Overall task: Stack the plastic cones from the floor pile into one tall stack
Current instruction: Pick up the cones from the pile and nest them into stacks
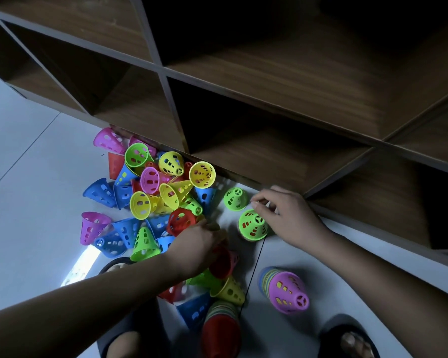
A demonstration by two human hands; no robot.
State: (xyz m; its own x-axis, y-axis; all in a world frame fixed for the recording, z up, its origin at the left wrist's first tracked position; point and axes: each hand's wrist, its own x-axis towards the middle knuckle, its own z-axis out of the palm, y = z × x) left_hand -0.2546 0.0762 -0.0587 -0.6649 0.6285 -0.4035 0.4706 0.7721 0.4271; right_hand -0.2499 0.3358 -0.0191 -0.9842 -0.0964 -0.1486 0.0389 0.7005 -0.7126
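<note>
Left forearm [88,301] covers cones [221,263]; blurred fingers [215,232] unclear.

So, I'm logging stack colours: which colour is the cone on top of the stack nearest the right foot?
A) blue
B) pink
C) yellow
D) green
B: the top cone of that stack is pink, with other colours showing at the rims below it.
</note>
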